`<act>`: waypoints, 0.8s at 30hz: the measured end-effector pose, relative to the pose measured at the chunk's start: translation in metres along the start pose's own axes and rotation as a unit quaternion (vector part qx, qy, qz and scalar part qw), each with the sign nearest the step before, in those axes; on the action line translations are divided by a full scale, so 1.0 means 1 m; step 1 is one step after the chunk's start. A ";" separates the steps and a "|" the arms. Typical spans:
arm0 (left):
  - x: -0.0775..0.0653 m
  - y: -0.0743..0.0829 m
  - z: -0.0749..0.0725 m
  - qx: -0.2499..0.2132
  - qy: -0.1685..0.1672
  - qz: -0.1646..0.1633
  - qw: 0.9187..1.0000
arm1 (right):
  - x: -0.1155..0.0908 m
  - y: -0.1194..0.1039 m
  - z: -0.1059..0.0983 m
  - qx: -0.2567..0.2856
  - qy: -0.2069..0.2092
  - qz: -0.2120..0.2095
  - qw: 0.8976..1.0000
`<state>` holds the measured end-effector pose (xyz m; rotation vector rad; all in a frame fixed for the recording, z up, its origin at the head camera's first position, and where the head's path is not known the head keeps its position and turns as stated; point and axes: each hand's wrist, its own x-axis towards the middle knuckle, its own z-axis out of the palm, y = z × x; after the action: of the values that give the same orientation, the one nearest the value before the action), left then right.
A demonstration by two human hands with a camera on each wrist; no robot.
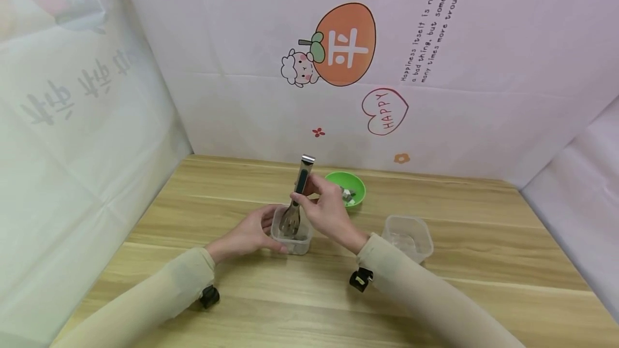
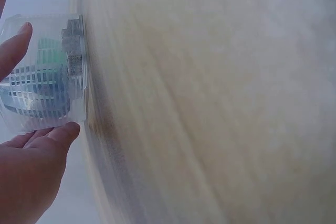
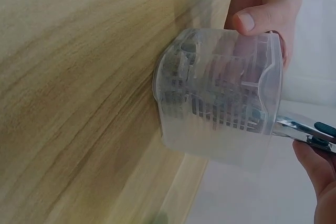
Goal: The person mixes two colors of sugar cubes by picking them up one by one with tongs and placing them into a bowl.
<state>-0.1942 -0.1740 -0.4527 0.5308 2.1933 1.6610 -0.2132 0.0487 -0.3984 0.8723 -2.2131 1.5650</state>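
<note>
A clear plastic container (image 1: 301,247) stands on the wooden table, with slotted walls visible in the right wrist view. My left hand (image 1: 249,235) holds it from the left side, thumb at the near wall and fingers on the far wall. Metal tongs (image 1: 302,180) with dark grip inserts reach down into the container at a tilt. My right hand (image 1: 329,209) pinches them around mid-length between thumb and fingers. Small grey blocks (image 2: 73,45) lie at the container's bottom in the left wrist view. Whether the tongs' tips grasp a block cannot be told.
Behind my right hand sits a green bowl (image 1: 359,182) with several grey and white pieces (image 1: 347,195) in it. Another clear container (image 1: 422,236) stands to the right, near the right forearm. White printed cloth (image 1: 251,106) walls the table's back and sides.
</note>
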 end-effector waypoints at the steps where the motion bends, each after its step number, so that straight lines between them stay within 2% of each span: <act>1: 0.000 0.000 0.000 0.001 0.000 0.000 1.000 | 0.000 0.000 0.000 0.000 -0.001 0.000 1.000; 12: 0.000 0.000 0.000 0.006 -0.004 0.002 1.000 | 0.001 -0.003 -0.005 -0.004 0.021 0.004 1.000; 18: 0.001 0.000 0.000 0.006 -0.003 0.003 1.000 | 0.004 -0.013 -0.017 0.002 0.048 0.002 0.999; 24: 0.001 0.002 0.000 0.003 0.001 -0.007 1.000 | 0.009 -0.021 -0.038 0.028 0.081 -0.028 0.996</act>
<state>-0.1949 -0.1729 -0.4505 0.5152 2.1988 1.6488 -0.2110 0.0760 -0.3634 0.7852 -2.0238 1.6182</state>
